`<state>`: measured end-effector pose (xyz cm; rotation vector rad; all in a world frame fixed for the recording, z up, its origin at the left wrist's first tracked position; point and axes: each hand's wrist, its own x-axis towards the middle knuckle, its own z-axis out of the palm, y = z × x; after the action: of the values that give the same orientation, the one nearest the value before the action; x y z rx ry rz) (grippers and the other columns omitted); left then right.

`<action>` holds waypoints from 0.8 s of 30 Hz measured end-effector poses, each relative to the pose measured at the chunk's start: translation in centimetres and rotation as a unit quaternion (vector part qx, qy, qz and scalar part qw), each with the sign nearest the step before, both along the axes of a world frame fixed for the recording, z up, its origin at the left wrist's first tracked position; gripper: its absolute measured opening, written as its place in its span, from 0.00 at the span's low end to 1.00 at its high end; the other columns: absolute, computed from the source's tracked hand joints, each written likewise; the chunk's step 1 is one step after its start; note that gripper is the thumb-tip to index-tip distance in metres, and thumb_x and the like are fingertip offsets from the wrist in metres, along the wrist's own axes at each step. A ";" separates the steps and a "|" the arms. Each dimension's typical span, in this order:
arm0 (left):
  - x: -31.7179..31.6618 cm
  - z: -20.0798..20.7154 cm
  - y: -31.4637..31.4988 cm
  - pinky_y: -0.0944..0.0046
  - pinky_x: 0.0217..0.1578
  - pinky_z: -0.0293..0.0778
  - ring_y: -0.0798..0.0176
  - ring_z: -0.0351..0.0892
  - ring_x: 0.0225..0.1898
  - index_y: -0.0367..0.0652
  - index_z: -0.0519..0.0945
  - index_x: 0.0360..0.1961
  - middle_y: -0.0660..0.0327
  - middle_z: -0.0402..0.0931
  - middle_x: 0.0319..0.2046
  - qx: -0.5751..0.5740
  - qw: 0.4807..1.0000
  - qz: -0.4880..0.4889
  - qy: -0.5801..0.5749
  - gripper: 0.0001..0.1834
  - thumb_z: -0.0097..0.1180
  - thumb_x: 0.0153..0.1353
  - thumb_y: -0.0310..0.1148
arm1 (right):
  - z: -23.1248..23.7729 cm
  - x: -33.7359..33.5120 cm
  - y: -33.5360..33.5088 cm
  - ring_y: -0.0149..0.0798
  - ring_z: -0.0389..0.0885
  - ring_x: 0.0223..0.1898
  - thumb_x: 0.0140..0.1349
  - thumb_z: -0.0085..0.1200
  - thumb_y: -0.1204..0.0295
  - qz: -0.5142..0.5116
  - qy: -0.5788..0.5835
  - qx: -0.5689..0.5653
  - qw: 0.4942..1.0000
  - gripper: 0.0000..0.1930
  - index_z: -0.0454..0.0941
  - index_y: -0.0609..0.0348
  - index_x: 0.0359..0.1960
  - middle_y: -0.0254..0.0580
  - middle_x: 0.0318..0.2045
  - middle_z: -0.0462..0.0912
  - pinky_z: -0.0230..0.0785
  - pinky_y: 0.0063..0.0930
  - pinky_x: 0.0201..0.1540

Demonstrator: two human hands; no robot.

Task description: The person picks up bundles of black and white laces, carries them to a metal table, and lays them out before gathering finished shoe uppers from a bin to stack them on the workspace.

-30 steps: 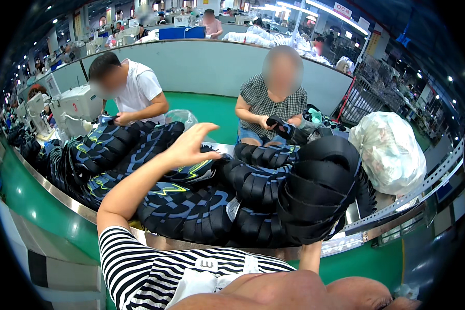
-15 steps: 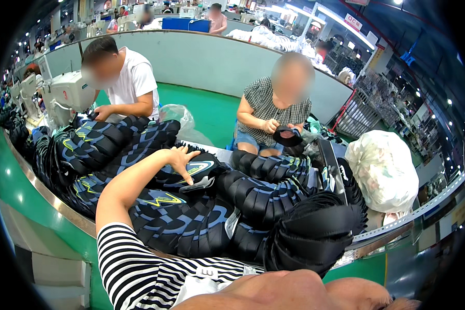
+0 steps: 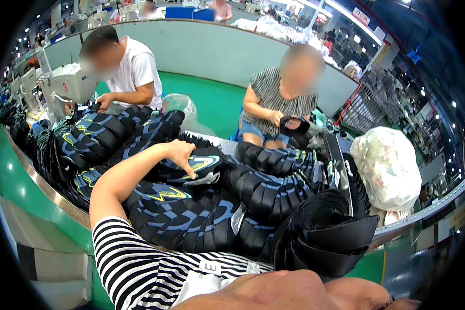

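Note:
My left hand (image 3: 180,156) reaches across a heap of black shoe uppers, its thumb in front and its fingers curled over the far edge. Between them is a shoe upper (image 3: 204,164) with a blue-grey panel and yellow-green outline, lying on top of others. A pale grey tag or strip (image 3: 205,179) sticks out just below the thumb. Nearer to me lies a fanned row of the same uppers (image 3: 186,217). At the lower right stands a curved stack of plain black pieces (image 3: 336,235), its upper pieces splayed apart. My right hand does not show.
Across the table, one person (image 3: 134,72) works at a sewing machine (image 3: 70,82); another (image 3: 284,98) handles a black piece (image 3: 294,125). A full white plastic bag (image 3: 387,168) stands at the right, beside an upright metal plate (image 3: 338,165). A metal edge (image 3: 46,191) borders the table.
My left hand has gone from spread fingers to a curled grip on the upper. The black stack at lower right has splayed wider to the right. The whole view has shifted slightly.

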<state>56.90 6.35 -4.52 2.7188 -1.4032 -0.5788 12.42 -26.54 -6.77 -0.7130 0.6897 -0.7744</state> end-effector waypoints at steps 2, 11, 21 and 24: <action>0.1 -0.4 0.5 0.53 0.44 0.73 0.42 0.80 0.41 0.28 0.72 0.40 0.42 0.79 0.35 -0.030 1.000 0.006 0.005 0.54 0.69 0.28 0.72 | -0.2 -0.7 0.6 0.43 0.67 0.62 0.69 0.34 0.43 -0.001 0.001 -0.004 1.000 0.34 0.64 0.57 0.65 0.43 0.62 0.69 0.57 0.40 0.67; 0.1 -0.4 1.8 0.52 0.45 0.73 0.41 0.79 0.43 0.27 0.72 0.43 0.38 0.78 0.38 -0.145 0.986 0.061 0.061 0.51 0.76 0.27 0.61 | 0.8 -2.4 0.2 0.43 0.68 0.62 0.69 0.34 0.43 -0.021 0.013 -0.023 0.999 0.33 0.64 0.57 0.65 0.42 0.62 0.70 0.57 0.40 0.66; -1.5 2.0 4.4 0.58 0.59 0.63 0.45 0.70 0.57 0.22 0.62 0.59 0.38 0.71 0.52 -0.263 0.946 0.144 0.128 0.62 0.80 0.26 0.50 | 1.0 -3.2 1.0 0.42 0.69 0.61 0.70 0.35 0.44 -0.015 0.028 -0.018 0.999 0.33 0.65 0.56 0.64 0.42 0.61 0.71 0.58 0.39 0.66; -2.2 2.8 4.4 0.58 0.67 0.53 0.44 0.58 0.67 0.23 0.54 0.66 0.35 0.59 0.63 -0.256 0.940 0.187 0.127 0.70 0.80 0.26 0.50 | 1.0 -4.0 1.6 0.42 0.69 0.61 0.70 0.35 0.44 -0.017 0.032 -0.014 0.999 0.33 0.65 0.56 0.64 0.41 0.61 0.71 0.58 0.39 0.66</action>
<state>54.74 10.75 -1.76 2.2959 -0.8022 -0.4383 8.43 -24.97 -5.78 -0.7565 0.7522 -0.7972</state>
